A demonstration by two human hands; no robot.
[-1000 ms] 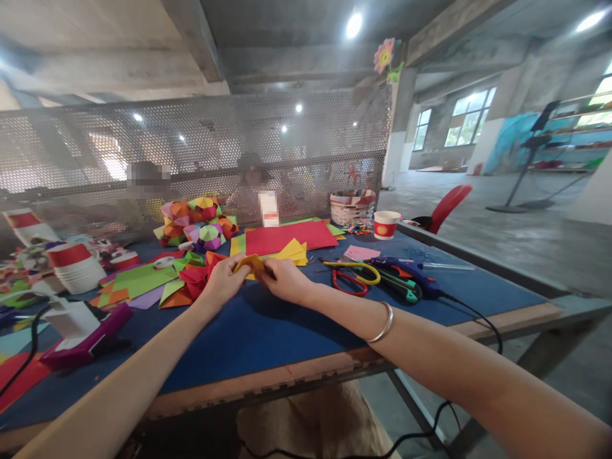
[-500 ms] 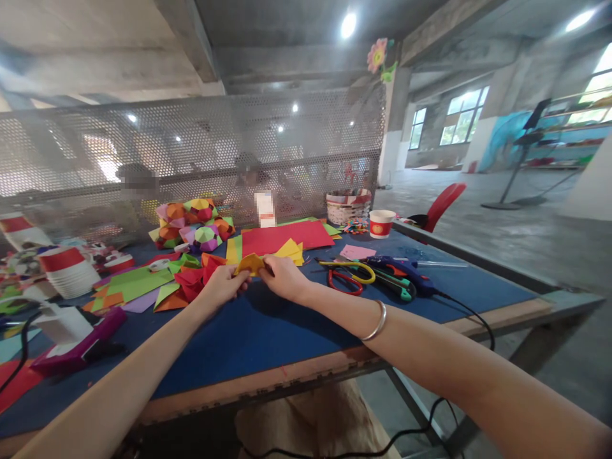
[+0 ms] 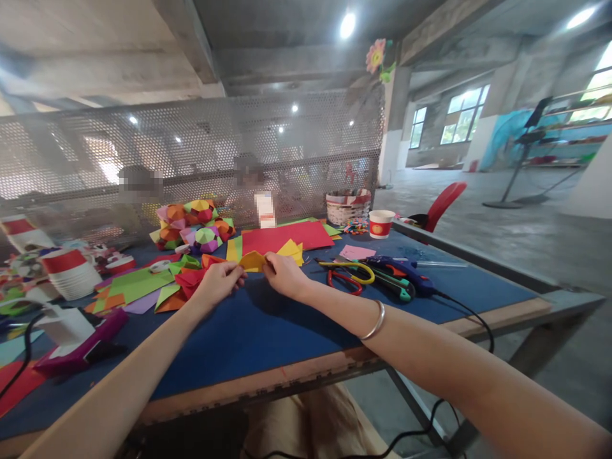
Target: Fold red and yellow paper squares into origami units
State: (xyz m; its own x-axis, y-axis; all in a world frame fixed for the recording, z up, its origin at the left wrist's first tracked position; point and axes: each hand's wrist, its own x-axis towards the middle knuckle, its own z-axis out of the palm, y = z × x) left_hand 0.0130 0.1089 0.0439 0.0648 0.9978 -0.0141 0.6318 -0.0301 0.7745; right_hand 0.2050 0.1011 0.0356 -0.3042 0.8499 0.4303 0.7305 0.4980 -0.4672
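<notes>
A folded piece of yellow paper (image 3: 252,261) is held up between my two hands above the blue table mat. My left hand (image 3: 220,282) pinches its left end, and my right hand (image 3: 285,275) grips the right end with the fingers closed. Just behind my right hand lie more yellow folded pieces (image 3: 291,249), in front of a red sheet of paper (image 3: 287,236). Red folded paper (image 3: 189,280) sits beside my left hand, partly covered by it. My right fingertips are partly hidden by the hand itself.
To the right lie scissors (image 3: 368,274), a green cutter (image 3: 394,284) and a blue glue gun (image 3: 406,271) with its cord. Folded paper balls (image 3: 205,237), stacked paper cups (image 3: 71,274) and a power strip (image 3: 79,350) stand left. A paper cup (image 3: 381,224) and basket (image 3: 348,207) stand behind.
My left hand has shifted slightly left and down along the yellow paper, so more of the paper shows between my hands. My right hand stays almost in place.
</notes>
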